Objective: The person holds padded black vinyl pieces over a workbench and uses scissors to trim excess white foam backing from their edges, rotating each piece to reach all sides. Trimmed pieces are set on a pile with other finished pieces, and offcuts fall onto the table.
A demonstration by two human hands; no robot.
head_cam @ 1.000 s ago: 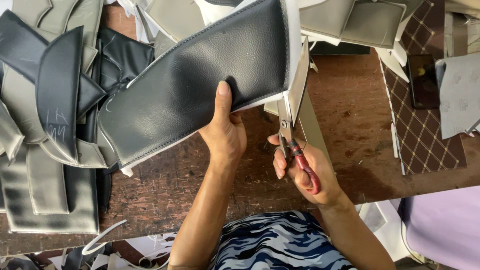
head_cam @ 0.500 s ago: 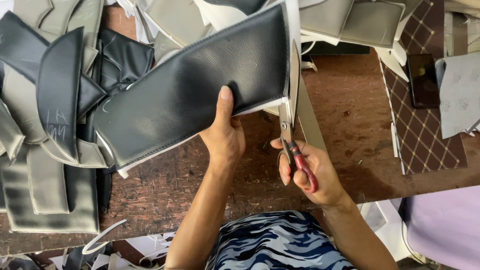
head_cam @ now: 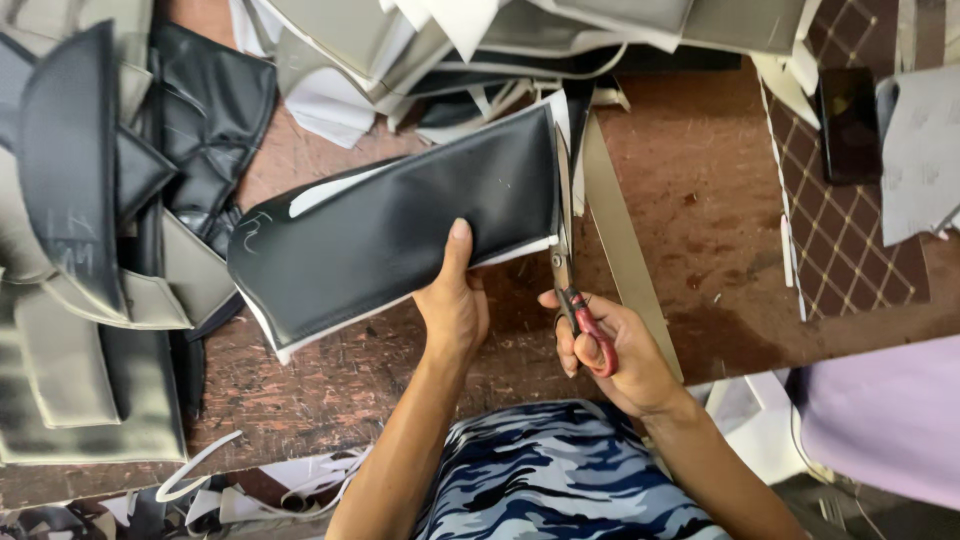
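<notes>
1. A person seen from above works at a worn brown wooden table (head_cam: 700, 200), both bare forearms reaching forward over a blue camouflage-patterned garment (head_cam: 560, 470).
2. The left hand (head_cam: 455, 305) is clamped on the near edge of a black faux-leather panel (head_cam: 400, 230), thumb lying on top and fingers hidden beneath. The panel is held above the table, tilted, its pale backing showing along the lower edge.
3. The right hand (head_cam: 605, 345) is closed through the red handles of a pair of scissors (head_cam: 568, 250). The blades point away from the person and run along the panel's right end, just beside a pale strip (head_cam: 625, 240) hanging off that edge.
4. To the left lies a heap of black and grey cut pieces (head_cam: 90, 250), overlapping each other.
5. Along the far edge sits another pile of grey and white pieces (head_cam: 420, 40).
6. On the right, a dark phone (head_cam: 848, 125) rests on a brown quilted sheet (head_cam: 850, 250), with a lilac cloth (head_cam: 885, 420) nearer the person.
</notes>
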